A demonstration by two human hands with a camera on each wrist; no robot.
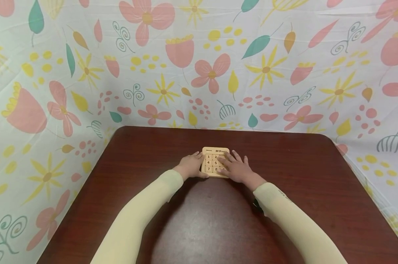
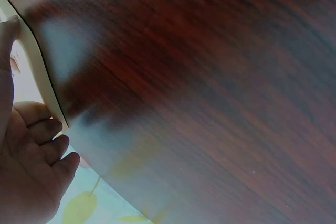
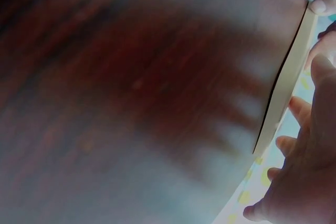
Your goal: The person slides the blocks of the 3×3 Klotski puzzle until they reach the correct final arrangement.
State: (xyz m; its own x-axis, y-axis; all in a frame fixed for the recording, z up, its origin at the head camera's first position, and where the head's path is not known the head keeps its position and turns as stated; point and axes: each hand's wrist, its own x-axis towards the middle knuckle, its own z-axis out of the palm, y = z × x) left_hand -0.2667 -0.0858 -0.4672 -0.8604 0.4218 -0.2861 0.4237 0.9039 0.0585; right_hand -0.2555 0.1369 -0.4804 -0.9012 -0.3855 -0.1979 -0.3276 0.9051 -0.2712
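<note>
A pale wooden number slide puzzle (image 1: 212,165) lies on the table, its tiles 1, 2, 4, 5, 7 and part of 8 showing. Along its left side, my left hand (image 1: 191,165) holds the frame, thumb at the near corner and fingers by the far part of the edge. My right hand (image 1: 238,169) reaches over the right columns with fingers spread and touches the tiles, hiding several of them. The left wrist view catches the frame's thin edge (image 2: 39,72) beside the thumb. In the right wrist view, the right fingers (image 3: 302,109) extend over the board (image 3: 286,74).
The dark red-brown wooden table (image 1: 301,161) has a glossy surface with reflections. A white cloth (image 1: 218,47) printed with flowers and leaves hangs behind the table and along its sides. Pale yellow sleeves (image 1: 143,209) cover both arms.
</note>
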